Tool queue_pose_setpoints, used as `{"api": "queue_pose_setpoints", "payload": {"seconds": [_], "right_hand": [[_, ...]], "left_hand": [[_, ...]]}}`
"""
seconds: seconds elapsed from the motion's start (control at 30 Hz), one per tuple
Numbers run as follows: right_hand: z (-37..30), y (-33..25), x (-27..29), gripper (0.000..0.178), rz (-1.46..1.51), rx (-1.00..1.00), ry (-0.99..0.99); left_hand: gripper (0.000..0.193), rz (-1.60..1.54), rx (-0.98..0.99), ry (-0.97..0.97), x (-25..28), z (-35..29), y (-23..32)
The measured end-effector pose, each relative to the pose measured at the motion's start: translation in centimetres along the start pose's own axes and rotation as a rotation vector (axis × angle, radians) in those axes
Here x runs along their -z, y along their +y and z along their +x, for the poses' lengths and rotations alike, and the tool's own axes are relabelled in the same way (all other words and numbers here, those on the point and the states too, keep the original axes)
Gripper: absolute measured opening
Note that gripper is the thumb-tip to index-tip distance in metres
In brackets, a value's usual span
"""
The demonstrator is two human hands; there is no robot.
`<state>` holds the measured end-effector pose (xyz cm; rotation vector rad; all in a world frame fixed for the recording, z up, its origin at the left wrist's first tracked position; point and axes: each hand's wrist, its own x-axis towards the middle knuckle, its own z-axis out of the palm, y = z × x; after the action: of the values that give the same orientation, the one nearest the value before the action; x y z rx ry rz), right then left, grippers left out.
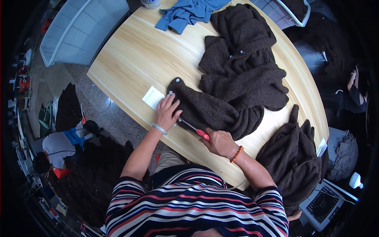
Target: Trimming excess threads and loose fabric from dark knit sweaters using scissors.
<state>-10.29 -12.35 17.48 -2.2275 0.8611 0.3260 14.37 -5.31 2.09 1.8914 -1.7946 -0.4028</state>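
The dark brown knitted garment (237, 79) sprawls across the wooden table (134, 55), its sleeve end reaching toward you. Your left hand (166, 112) lies flat, fingers spread, pinning that sleeve end beside 1 white card (152, 96). Your right hand (221, 143) is closed around the red-handled tool (193, 129), its tip at the sleeve's edge.

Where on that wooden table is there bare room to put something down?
The widest bare patch of the table lies between the blue garment, the dark brown cardigan and the white card. A narrower strip runs between the cardigan and the brown pile. Around both hands it is crowded.
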Motion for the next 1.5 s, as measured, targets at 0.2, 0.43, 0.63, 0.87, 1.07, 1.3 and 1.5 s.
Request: {"api": "queue_pose_setpoints", "payload": {"seconds": [0.2, 0.43, 0.63, 0.87, 1.07, 1.3, 1.5], "right_hand": [[2.1, -1.2, 0.7, 0.025, 0.050, -0.046, 0.117], [3.1, -1.0, 0.3, 0.024, 0.028, -0.044, 0.077], [3.8, -1.4, 1.7, 0.026, 0.082, -0.094, 0.181], [5.0, -1.3, 1.0, 0.030, -0.001, -0.197, 0.201], [4.4, -0.8, 2.1, 0.032, 0.060, -0.163, 0.154], [-1.0, 2.0, 1.8, 0.026, 0.097, -0.059, 0.200], [-5.2, 0.9, -2.8, 0.024, -0.215, -0.074, 0.074]], "left_hand": [[0.031, -0.116, 0.190, 0.245, 0.7, 4.1, -1.0], [0.023, -0.362, 0.228, 0.106, 0.4, 3.8, -3.4], [0.040, -0.098, 0.209, 0.205, 2.1, 8.4, -1.4], [0.014, -0.274, 0.186, -0.006, 0.8, 10.2, -3.4], [0.013, -0.476, 0.543, -0.063, 1.7, 9.1, -2.3], [0.052, -0.101, -0.078, -0.035, 2.2, 0.2, 3.8], [0.049, 0.079, -0.074, -0.059, -1.5, -2.2, 3.3]]}}
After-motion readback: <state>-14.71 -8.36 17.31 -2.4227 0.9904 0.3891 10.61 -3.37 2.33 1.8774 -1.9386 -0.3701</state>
